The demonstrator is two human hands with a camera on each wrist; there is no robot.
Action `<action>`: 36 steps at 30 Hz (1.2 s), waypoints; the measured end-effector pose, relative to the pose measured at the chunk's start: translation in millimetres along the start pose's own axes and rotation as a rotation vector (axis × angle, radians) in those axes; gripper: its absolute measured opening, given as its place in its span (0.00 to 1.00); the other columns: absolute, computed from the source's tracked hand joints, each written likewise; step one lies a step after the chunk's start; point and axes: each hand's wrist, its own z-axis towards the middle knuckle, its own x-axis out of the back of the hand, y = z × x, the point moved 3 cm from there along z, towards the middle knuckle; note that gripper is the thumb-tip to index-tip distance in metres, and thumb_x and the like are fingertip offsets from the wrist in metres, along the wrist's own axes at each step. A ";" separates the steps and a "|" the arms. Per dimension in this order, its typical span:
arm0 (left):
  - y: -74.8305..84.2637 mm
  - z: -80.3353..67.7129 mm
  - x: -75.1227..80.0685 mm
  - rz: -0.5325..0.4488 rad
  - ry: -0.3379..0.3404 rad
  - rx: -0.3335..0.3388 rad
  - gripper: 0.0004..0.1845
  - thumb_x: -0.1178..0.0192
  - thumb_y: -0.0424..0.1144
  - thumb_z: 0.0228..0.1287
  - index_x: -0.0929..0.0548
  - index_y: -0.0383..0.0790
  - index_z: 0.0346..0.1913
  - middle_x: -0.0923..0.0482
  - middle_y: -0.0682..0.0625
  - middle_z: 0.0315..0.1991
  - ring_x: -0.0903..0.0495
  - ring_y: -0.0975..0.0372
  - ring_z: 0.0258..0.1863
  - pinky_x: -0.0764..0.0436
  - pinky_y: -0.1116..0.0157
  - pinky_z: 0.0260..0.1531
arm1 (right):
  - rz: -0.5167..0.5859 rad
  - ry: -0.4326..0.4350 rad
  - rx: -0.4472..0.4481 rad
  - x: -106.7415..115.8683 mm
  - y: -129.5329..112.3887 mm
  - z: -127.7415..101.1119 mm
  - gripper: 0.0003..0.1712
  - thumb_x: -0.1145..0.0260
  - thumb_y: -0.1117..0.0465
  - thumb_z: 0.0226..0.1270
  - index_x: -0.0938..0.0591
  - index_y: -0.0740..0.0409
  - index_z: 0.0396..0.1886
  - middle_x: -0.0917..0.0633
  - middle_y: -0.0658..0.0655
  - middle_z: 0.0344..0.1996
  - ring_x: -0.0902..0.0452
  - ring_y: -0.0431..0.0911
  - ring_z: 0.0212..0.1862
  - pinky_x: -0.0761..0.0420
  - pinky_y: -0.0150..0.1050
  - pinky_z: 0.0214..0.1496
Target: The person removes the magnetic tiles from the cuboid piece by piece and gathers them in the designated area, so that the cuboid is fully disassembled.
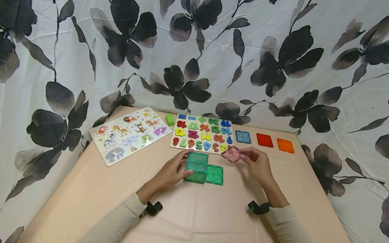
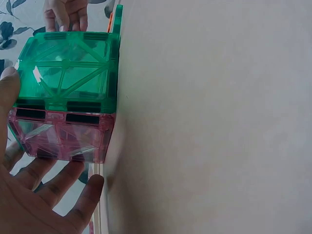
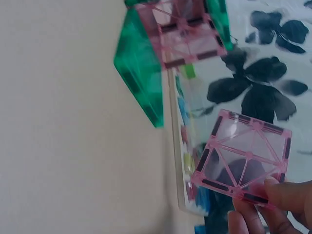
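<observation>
A cube of see-through magnetic tiles (image 1: 197, 162), with green and pink sides, stands on the table. My left hand (image 1: 171, 171) holds it from the left, thumb at the near side and fingers spread along the pink side (image 2: 63, 136). Another green magnetic tile (image 1: 215, 174) lies flat against the cube's right side. To the right, my right hand (image 1: 258, 165) pinches a pink square magnetic tile (image 3: 248, 156) by one corner, thumb on one face and fingers behind. That tile is raised and apart from the cube.
Behind the cube lies a number puzzle board (image 1: 199, 136), with an animal puzzle board (image 1: 121, 145) to its left and a green block (image 1: 170, 119) between them. Blue (image 1: 243, 137), red (image 1: 264, 140) and orange (image 1: 285, 145) tiles lie at the back right, before a floral cloth.
</observation>
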 end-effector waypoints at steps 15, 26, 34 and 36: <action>-1.0 1.0 0.4 -0.007 -0.004 0.002 0.42 0.31 0.50 0.73 0.41 0.58 0.83 0.33 0.48 0.80 0.32 0.51 0.80 0.36 0.43 0.81 | 0.364 0.036 -0.265 33.9 45.1 3.3 0.25 0.36 0.64 0.80 0.26 0.66 0.71 0.09 0.47 0.48 0.10 0.34 0.48 0.13 0.35 0.59; -0.2 0.3 -0.5 -0.015 -0.010 0.017 0.42 0.31 0.50 0.73 0.41 0.59 0.83 0.33 0.49 0.80 0.32 0.51 0.80 0.35 0.43 0.81 | 0.365 -0.007 -0.398 33.7 60.9 6.1 0.32 0.36 0.61 0.81 0.32 0.61 0.79 0.08 0.49 0.47 0.07 0.39 0.47 0.12 0.33 0.56; -0.5 0.2 -0.4 -0.007 -0.011 0.025 0.42 0.32 0.50 0.73 0.42 0.60 0.83 0.34 0.49 0.80 0.32 0.51 0.80 0.36 0.43 0.81 | 0.002 -0.031 -0.263 38.6 49.6 -0.8 0.27 0.34 0.59 0.80 0.24 0.59 0.74 0.18 0.66 0.68 0.14 0.55 0.61 0.16 0.22 0.51; -0.1 0.1 -0.2 -0.006 -0.013 0.023 0.42 0.32 0.50 0.73 0.42 0.60 0.83 0.34 0.49 0.80 0.32 0.51 0.80 0.36 0.43 0.81 | -0.065 -0.021 -0.228 38.3 44.3 -4.8 0.26 0.33 0.60 0.80 0.23 0.57 0.73 0.17 0.65 0.68 0.16 0.58 0.63 0.19 0.17 0.49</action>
